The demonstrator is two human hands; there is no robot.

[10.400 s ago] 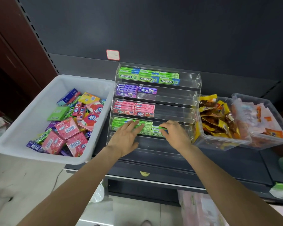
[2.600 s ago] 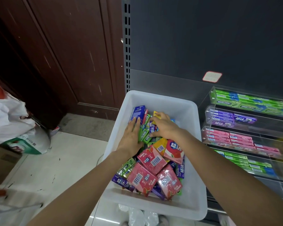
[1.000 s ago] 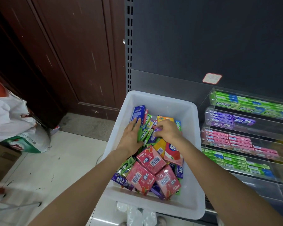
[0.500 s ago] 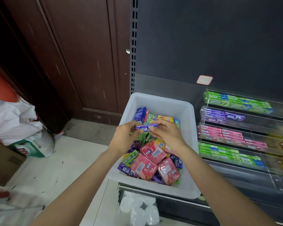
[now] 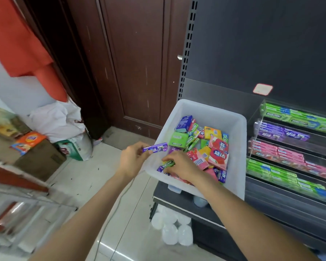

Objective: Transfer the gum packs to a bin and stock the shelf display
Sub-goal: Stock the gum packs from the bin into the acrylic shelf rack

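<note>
Far left of the bin (image 5: 239, 147), cardboard boxes (image 5: 40, 159) and white bags (image 5: 58, 121) sit on the pale floor below a red cloth (image 5: 17, 38), with a dark wooden door (image 5: 135, 63) behind them. Just left of the bin's left wall, the left hand (image 5: 133, 161) pinches a purple gum stick (image 5: 155, 147) between thumb and fingers, holding it level over the bin's rim. Inside the white bin, which stands on a dark shelf (image 5: 177, 196), lies a loose heap of gum packs (image 5: 211, 147) in blue, green, yellow, pink and purple. The right hand (image 5: 183, 166) reaches into the bin's near left corner, fingers curled round a green stick (image 5: 167, 164) on the heap. Right of the bin, touching or nearly so, stands a clear tiered display (image 5: 290, 147) with rows of green, purple, pink and green sticks.
</note>
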